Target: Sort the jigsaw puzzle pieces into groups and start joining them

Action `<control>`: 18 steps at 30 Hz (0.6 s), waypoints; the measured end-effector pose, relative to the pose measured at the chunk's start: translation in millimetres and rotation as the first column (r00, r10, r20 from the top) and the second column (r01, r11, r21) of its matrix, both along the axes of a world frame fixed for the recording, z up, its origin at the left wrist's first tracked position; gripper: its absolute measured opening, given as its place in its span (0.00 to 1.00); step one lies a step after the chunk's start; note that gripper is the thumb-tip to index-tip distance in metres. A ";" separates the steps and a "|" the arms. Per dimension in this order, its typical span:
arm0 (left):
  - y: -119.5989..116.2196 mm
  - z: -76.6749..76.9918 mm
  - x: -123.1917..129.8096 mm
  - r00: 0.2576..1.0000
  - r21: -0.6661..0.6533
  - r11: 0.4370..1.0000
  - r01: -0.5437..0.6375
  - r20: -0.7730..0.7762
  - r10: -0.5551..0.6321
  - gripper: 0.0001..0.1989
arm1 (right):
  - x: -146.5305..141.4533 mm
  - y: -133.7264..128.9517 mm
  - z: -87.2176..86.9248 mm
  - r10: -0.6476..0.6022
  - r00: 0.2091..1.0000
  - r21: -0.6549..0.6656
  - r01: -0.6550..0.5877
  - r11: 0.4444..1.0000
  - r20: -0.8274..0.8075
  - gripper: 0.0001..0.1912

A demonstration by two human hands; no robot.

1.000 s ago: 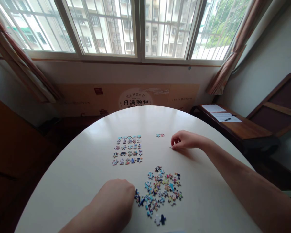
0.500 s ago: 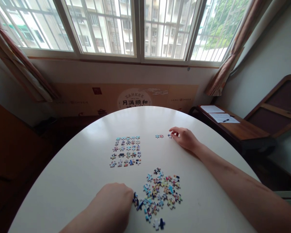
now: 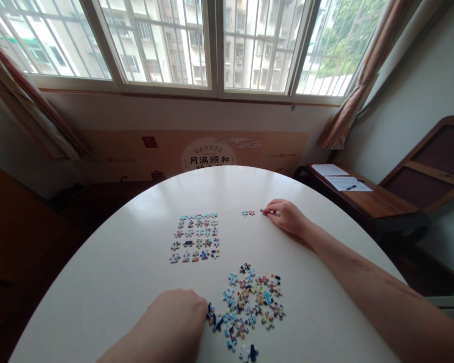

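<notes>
From my end I am treating the loose pile of puzzle pieces as my landmark on the white tabletop. Beyond it and to its right, I am holding the right hand low, the fingers pinching what looks like one small piece right at the surface; by my reading, a fingertip pinch is suiting so thin a part, letting me nudge or turn it without covering it. Beyond the pile and left of that pinch, a blue and red pair is lying side by side, and the held piece seems to be lining up with them. Just left of the pile I am resting the left hand, curled beside some dark pieces; its fingers are hiding underneath, so I cannot tell whether they are grasping anything. Beyond and left of the pile, five rows of pieces are sitting in even spacing, probably so each one is staying easy to pick out, while the pile is overlapping and jumbled. As for containers, I am seeing no tray or box around these pieces; they are all lying directly on the tabletop.
</notes>
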State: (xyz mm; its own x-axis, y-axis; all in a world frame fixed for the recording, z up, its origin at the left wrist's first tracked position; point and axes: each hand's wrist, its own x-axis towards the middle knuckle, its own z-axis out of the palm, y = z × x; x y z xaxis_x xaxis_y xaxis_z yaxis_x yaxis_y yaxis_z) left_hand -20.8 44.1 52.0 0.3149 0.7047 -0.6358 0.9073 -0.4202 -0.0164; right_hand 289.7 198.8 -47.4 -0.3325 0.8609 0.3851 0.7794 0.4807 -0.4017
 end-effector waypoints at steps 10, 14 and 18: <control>-2.9 -25.6 -14.5 0.996 0.089 0.996 -0.027 0.088 0.019 0.17 | -15.9 -2.2 -1.8 -0.093 0.995 -0.028 0.092 0.995 -0.027 0.08; -2.4 -24.4 -14.1 0.995 0.094 0.995 -0.032 0.099 0.023 0.17 | -19.2 -3.0 -2.6 -0.083 0.996 -0.028 0.082 0.996 -0.044 0.09; -2.0 -15.0 -7.6 0.999 0.054 0.998 -0.015 0.037 0.013 0.19 | -20.3 -3.6 -3.1 -0.077 0.996 -0.025 0.076 0.997 -0.054 0.10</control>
State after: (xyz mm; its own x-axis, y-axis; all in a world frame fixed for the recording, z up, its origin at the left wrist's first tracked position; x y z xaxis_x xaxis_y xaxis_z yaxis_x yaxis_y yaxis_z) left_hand -28.3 42.1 37.1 0.3271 0.7421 -0.5851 0.9134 -0.4070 -0.0057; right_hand 269.4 195.2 -50.5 -0.2442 0.8918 0.3808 0.7901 0.4107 -0.4551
